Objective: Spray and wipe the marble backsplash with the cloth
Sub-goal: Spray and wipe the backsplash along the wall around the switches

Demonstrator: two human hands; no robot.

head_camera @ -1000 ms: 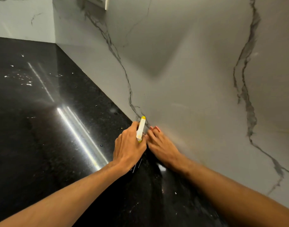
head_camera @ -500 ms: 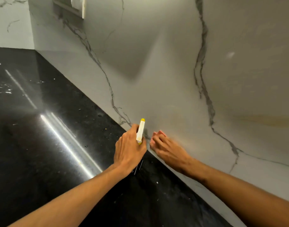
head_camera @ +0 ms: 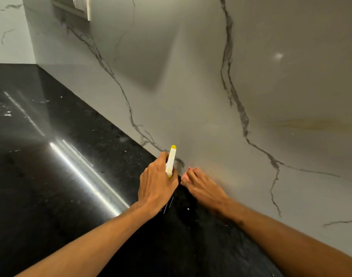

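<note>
The spray bottle [head_camera: 170, 159], white with a yellow tip, is gripped in the curled left hand [head_camera: 157, 184] just below centre, at 6 o'clock. Its nozzle is pointed toward 12 o'clock, close to the marble backsplash [head_camera: 191, 96]. The right hand [head_camera: 204, 189] is held at 3 o'clock of the left, its fingers [head_camera: 188, 173] pressed together, with the tips touching the foot of the backsplash where the black tabletop [head_camera: 61, 176] is met.

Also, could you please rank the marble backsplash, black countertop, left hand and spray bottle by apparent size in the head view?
1. marble backsplash
2. black countertop, partly hidden by the arms
3. left hand
4. spray bottle, only its white-and-yellow top showing above the hand gripping it
</note>
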